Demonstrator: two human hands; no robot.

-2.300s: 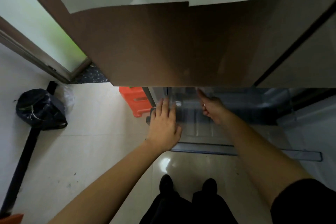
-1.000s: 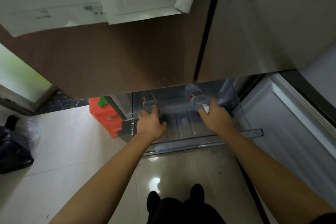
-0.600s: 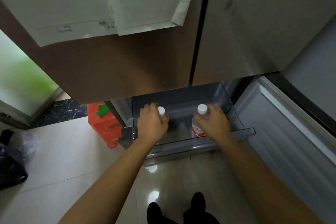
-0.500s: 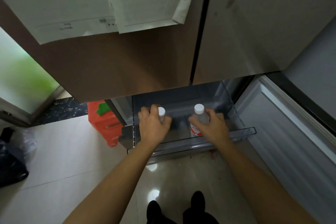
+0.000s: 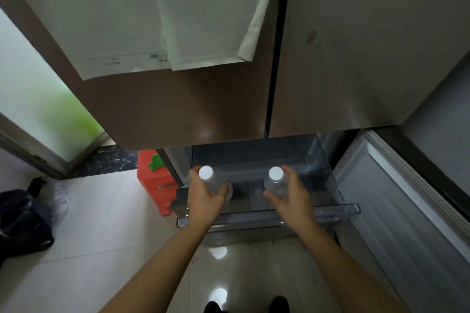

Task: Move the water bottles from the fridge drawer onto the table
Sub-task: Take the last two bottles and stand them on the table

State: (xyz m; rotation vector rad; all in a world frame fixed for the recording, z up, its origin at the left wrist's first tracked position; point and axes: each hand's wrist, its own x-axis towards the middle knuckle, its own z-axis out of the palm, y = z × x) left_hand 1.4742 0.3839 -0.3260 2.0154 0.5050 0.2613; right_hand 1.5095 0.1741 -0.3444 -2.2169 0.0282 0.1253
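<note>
Left hand (image 5: 203, 198) grips one clear plastic bottle (image 5: 212, 180), right hand (image 5: 292, 198) another (image 5: 276, 183); both stand upright, white round caps up, above the open drawer (image 5: 330, 211). The drawer is clear, glossy plastic

White-capped clear bottles (image 5: 276, 181), orange stool (image 5: 152, 185), brown fridge doors (image 5: 178, 109), blk bag (image 5: 23, 223)

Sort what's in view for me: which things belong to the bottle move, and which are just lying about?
Job:
left bottle, held upright in left hand
right bottle, held upright in right hand
open drawer

Lying about:
orange crate on the floor left of the fridge
black bag at far left
papers on the fridge door

The table is not in view.
</note>
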